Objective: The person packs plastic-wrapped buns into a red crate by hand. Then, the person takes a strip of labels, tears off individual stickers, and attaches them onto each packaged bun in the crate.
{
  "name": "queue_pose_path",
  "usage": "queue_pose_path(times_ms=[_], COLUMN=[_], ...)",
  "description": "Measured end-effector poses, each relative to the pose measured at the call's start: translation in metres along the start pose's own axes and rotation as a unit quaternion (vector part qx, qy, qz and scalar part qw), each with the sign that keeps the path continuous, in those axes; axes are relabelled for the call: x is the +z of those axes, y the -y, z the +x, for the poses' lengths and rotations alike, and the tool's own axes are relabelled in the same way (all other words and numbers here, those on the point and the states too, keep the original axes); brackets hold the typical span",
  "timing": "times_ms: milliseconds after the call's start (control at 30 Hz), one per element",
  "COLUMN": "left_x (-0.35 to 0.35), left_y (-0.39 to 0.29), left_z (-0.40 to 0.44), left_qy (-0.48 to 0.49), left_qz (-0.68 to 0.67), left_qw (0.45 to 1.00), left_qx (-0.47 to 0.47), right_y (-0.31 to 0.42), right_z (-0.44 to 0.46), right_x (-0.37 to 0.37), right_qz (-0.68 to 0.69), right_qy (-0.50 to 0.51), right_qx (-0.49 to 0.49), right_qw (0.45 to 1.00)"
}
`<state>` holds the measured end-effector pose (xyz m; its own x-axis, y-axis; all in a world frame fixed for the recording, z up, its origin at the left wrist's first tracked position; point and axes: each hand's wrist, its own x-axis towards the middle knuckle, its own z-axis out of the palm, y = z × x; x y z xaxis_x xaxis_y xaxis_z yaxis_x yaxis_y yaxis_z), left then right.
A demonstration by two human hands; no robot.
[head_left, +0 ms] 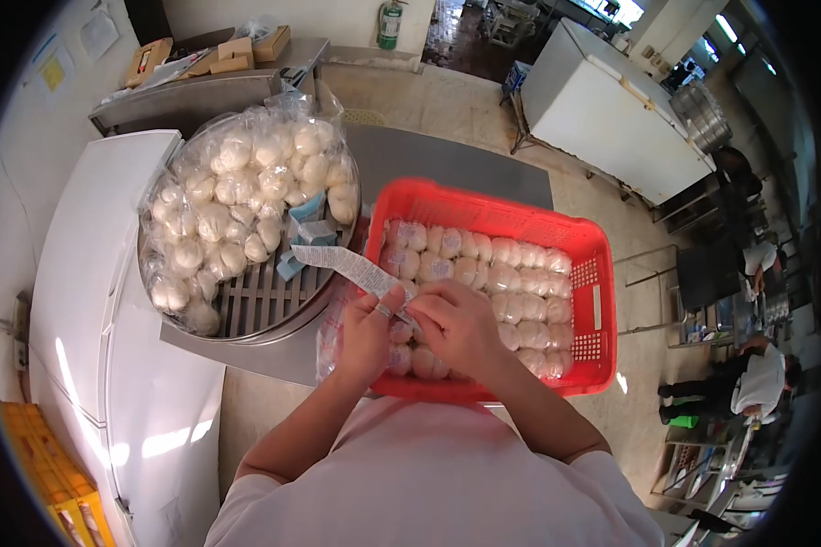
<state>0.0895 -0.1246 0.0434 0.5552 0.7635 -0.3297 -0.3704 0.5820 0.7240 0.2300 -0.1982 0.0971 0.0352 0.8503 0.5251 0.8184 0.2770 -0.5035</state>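
Observation:
A long strip of printed paper labels (348,264) curls up and left from my hands. My left hand (365,335) is closed on the strip, with a ring on one finger. Pinched beside it, my right hand (461,326) has its fingertips at the strip's lower end; whether a label is between them is hidden. Both hands are over a red plastic crate (604,356) holding rows of clear-wrapped white buns (529,283), some bearing printed labels. To the left, a round slatted metal tray (255,305) carries bagged white buns (237,196) and crumpled blue-and-white paper (310,230).
The tray and crate stand on a grey metal table (410,150). A white freezer (100,301) is at left, another white chest (602,100) at back right. Cardboard boxes (237,55) lie on a far-left counter. A person (757,378) is at the far right.

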Motion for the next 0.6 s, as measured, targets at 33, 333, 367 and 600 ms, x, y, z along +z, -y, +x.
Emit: queue_pose_path(times_ms=[33,333,367,600], left_x=[-0.001,0.022,0.015,-0.005], left_y=[0.0,-0.031,-0.024,0.0], left_z=[0.001,0.019,0.025,0.039], left_qy=[0.001,-0.065,-0.056,-0.085], left_qz=[0.004,-0.032,0.012,0.128], left_qw=[1.0,0.984,0.982,0.962], left_qx=[-0.008,0.16,0.178,0.226], right_y=[0.003,-0.029,-0.056,-0.141], right_z=[0.003,0.022,0.018,-0.052], right_x=[-0.004,-0.042,-0.039,0.035], right_qz=[-0.014,0.248,0.244,0.184], right_qy=[-0.013,-0.198,-0.169,0.034], right_qx=[-0.034,0.271,0.316,0.513], right_qw=[0.999,0.909,0.901,0.837])
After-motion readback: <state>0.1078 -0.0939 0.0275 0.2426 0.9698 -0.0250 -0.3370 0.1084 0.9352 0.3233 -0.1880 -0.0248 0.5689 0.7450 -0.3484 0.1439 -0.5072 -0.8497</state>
